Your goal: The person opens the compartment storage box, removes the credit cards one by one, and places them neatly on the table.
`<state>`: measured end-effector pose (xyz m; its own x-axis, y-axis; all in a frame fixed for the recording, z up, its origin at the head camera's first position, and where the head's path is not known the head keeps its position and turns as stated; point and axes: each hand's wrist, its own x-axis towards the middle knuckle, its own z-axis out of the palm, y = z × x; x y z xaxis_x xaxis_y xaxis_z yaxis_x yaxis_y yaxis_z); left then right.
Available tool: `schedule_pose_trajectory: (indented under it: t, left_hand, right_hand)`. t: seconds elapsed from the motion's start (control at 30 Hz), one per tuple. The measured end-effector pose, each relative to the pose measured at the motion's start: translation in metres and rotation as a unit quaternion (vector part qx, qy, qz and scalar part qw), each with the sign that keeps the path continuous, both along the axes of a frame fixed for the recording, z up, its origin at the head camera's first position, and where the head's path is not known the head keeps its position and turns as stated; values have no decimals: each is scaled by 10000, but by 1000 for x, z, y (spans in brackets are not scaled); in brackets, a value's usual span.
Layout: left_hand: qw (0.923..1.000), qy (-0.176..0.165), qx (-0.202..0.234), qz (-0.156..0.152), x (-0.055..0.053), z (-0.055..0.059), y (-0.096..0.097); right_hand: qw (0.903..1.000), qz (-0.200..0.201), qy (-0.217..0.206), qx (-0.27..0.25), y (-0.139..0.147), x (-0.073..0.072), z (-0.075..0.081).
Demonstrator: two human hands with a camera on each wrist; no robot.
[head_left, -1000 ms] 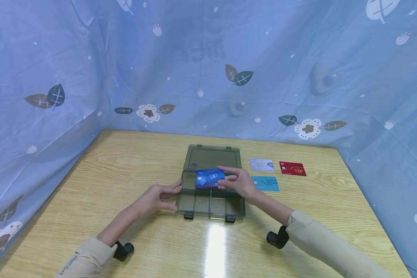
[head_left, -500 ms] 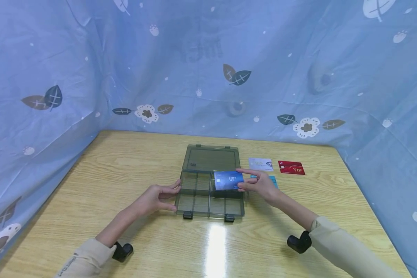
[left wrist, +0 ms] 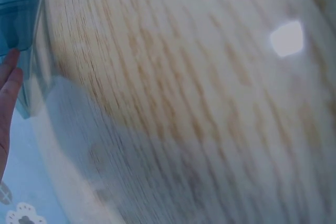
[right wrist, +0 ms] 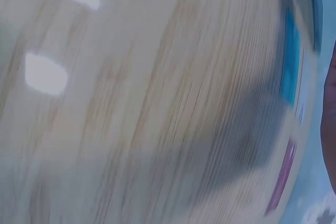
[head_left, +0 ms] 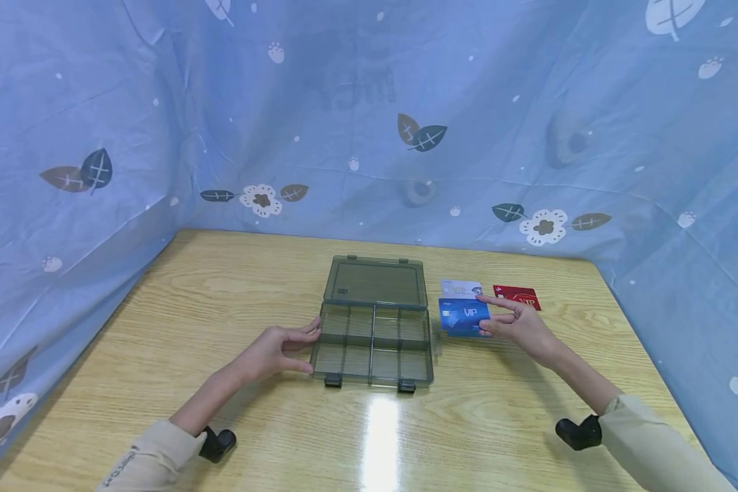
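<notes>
In the head view my right hand [head_left: 525,333] pinches a blue VIP card [head_left: 461,316] by its right end. The card is over the teal card, which it almost wholly hides there; the teal card [right wrist: 290,61] shows in the right wrist view. Just behind it lies a silver-white VIP card [head_left: 459,288]. A red VIP card [head_left: 512,294], partly covered by my fingers, lies to the right. My left hand [head_left: 277,352] touches the left side of a smoky see-through divided box [head_left: 371,355], with fingers extended and thumb apart. The box's lid [head_left: 378,281] is laid back.
Box and cards are on a wooden table [head_left: 234,287]. Two dark latches [head_left: 406,386] stick out from the box's front edge. Blue patterned cloth [head_left: 344,102] hangs behind the table and along both sides.
My right hand has carried the blue card rightward from above the box to over the teal card. The left hand stays at the box's left side.
</notes>
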<state>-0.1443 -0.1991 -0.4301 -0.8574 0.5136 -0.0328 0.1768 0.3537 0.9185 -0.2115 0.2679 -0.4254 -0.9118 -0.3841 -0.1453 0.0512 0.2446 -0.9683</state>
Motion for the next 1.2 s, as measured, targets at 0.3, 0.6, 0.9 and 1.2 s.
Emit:
schedule_pose_trajectory:
  t: [0.3,0.6,0.9,1.2]
  left_hand:
    - [10000,23,-15,-15,-1,1,0]
    - [9999,66,-89,9,-1,0,0]
    - [9999,-102,18,37,-1,-1,1]
    - [10000,24,-36,25,0,1,1]
  right_hand:
    - [9997,-158,-98,182,50,-1,-7]
    - [9997,-126,-196,-40,84,0,-15]
    - [9992,-145,-345,-100,111,1,-18]
    - [9920,-276,375,1177,120,0,-16]
